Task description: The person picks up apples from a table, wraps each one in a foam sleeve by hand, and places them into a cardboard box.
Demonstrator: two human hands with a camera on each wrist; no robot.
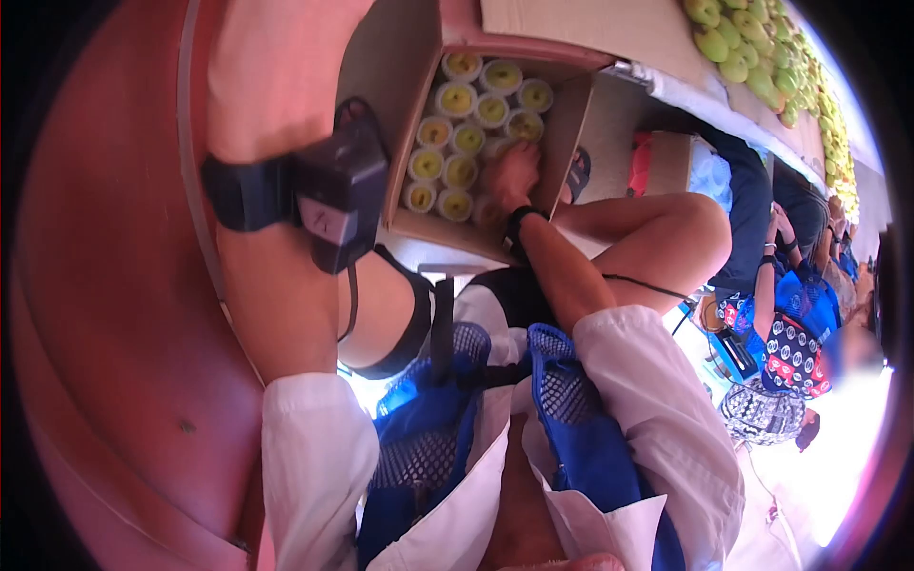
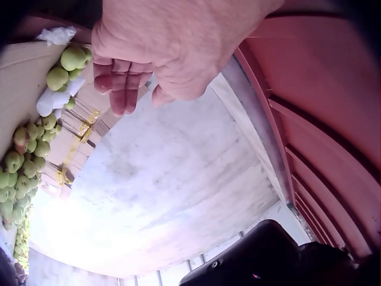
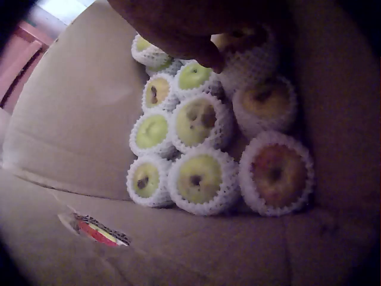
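Note:
In the head view a cardboard box (image 1: 562,143) holds rows of yellow-green apples (image 1: 457,98) in white foam nets. My right hand (image 1: 514,176) reaches into its right side, fingers bent down among the apples. In the right wrist view the dark hand (image 3: 178,24) bends over a netted apple (image 3: 247,62), its thumb against the near side; the other fingers are mostly hidden. My left hand (image 2: 161,53) shows in the left wrist view with fingers loosely extended and nothing in them, near a heap of bare green apples (image 2: 27,167). The head view cuts this hand off at the top.
A red metal wall (image 1: 114,285) rises on the left. Bare apples (image 1: 752,48) lie heaped on cardboard at top right. A smaller carton (image 1: 662,162) with blue plastic stands beyond my right knee (image 1: 690,228). Other people (image 1: 800,343) sit farther right.

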